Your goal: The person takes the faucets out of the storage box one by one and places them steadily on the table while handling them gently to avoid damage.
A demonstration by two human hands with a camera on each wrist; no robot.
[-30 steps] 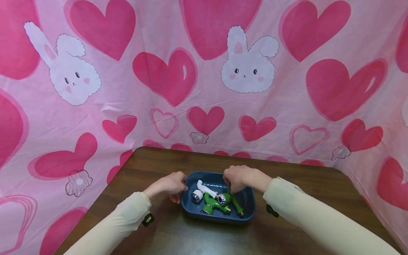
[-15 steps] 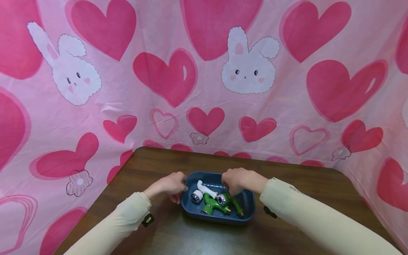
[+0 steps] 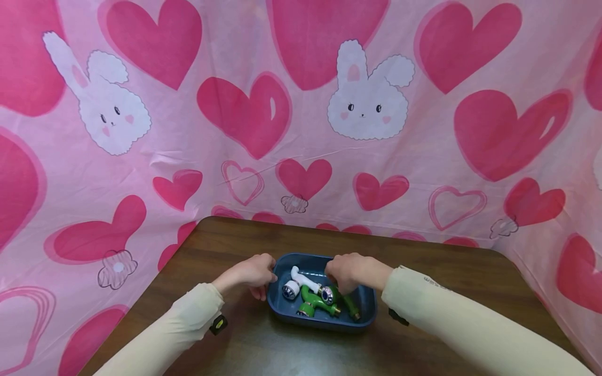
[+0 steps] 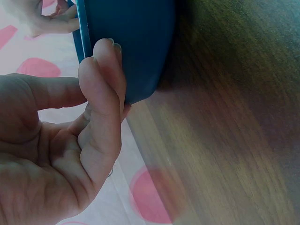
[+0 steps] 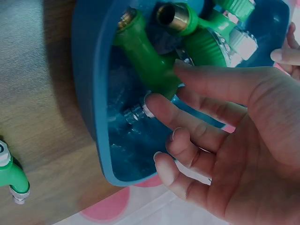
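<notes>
Several faucets lie in a blue plastic bin (image 3: 324,325) on the table. Among them are a white faucet (image 3: 307,282) and a green faucet (image 3: 319,304) with a brass end. My left hand (image 3: 251,272) pinches the bin's left rim, with thumb inside and fingers curled against the outer wall. Inside the bin, my right hand (image 3: 352,272) has thumb and index finger on either side of another green faucet (image 5: 150,70) at the right. Its other fingers are bent, with nothing between them. From above, this hand covers part of that faucet.
A green and white tap (image 5: 14,176) lies on the table outside the bin, showing only in the right wrist view. The brown wooden table (image 3: 263,344) reaches back to a pink cloth (image 3: 301,141) printed with hearts and rabbits.
My right hand has moved slightly left and lower, over the right-hand green faucet. The left hand keeps its hold on the rim; the bin and faucets stay in place.
</notes>
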